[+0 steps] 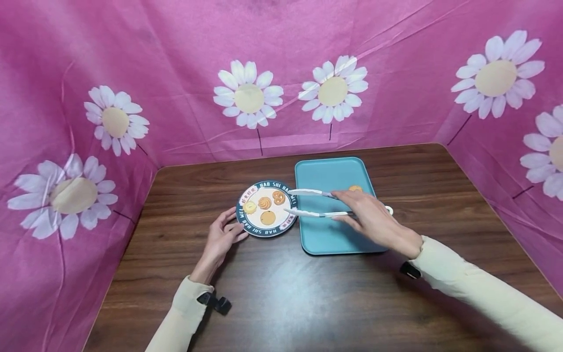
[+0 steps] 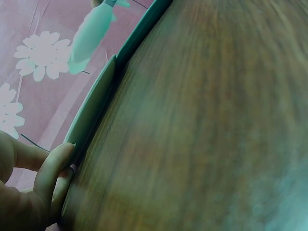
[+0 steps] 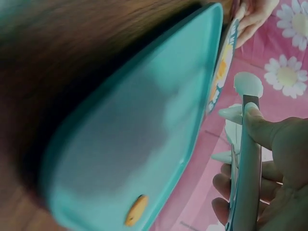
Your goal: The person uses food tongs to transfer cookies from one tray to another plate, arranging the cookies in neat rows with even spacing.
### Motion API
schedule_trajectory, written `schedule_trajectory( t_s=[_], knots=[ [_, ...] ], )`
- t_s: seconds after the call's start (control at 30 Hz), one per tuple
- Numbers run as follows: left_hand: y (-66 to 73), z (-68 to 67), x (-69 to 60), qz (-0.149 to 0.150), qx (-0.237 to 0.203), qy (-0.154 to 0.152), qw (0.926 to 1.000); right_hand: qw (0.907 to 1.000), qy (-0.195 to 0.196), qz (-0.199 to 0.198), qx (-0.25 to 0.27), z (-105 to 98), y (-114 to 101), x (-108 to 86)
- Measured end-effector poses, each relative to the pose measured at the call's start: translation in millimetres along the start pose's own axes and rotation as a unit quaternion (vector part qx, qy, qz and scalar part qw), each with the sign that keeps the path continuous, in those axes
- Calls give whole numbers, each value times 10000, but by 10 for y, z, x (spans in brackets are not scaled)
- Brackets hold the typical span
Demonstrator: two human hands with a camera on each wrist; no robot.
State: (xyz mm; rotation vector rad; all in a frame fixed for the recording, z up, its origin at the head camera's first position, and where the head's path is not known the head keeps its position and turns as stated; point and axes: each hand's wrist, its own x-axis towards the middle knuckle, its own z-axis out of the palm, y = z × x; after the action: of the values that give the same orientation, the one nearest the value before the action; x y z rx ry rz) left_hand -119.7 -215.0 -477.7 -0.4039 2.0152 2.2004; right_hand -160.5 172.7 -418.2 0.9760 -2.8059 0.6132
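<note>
My left hand (image 1: 223, 233) grips the near left rim of a round plate (image 1: 245, 225) with a dark lettered border. On the plate lie several cookies: a pretzel-shaped one (image 1: 278, 197), a swirled one (image 1: 264, 203), a flat round one (image 1: 268, 217) and a pale one (image 1: 249, 207). With its thumb and fingers around the handles, my right hand (image 1: 371, 217) holds metal tongs (image 1: 314, 214) with white tips. The tips are spread over the plate's right side, nothing between them. Another cookie (image 3: 137, 210) lies on the blue-green tray (image 1: 334, 176), partly behind the right hand in the head view.
The tray stands just right of the plate, below the right hand and the tongs. Both sit on a dark wooden table (image 1: 281, 293). A pink cloth (image 1: 184, 58) with large white daisies hangs along the table's back and sides.
</note>
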Motion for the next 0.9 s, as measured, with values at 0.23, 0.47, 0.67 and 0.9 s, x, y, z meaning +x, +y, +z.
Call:
schedule_trajectory(
  t_s=[0.23,0.47,0.67,0.9],
  knots=[
    [4,-8,-4,21,16,22,10000,9995,83,295,-40,4,153,-166],
    [6,-3,-12,-6,14,25,10000,9977,167,608,-238,-28,290,-339],
    [9,-10,-15,9,75,28,10000,9960,275,775,-346,-87,391,-471],
    [-3,-1,-23,-2,69,9,10000,9937,426,889,-534,-128,498,-587]
  ],
)
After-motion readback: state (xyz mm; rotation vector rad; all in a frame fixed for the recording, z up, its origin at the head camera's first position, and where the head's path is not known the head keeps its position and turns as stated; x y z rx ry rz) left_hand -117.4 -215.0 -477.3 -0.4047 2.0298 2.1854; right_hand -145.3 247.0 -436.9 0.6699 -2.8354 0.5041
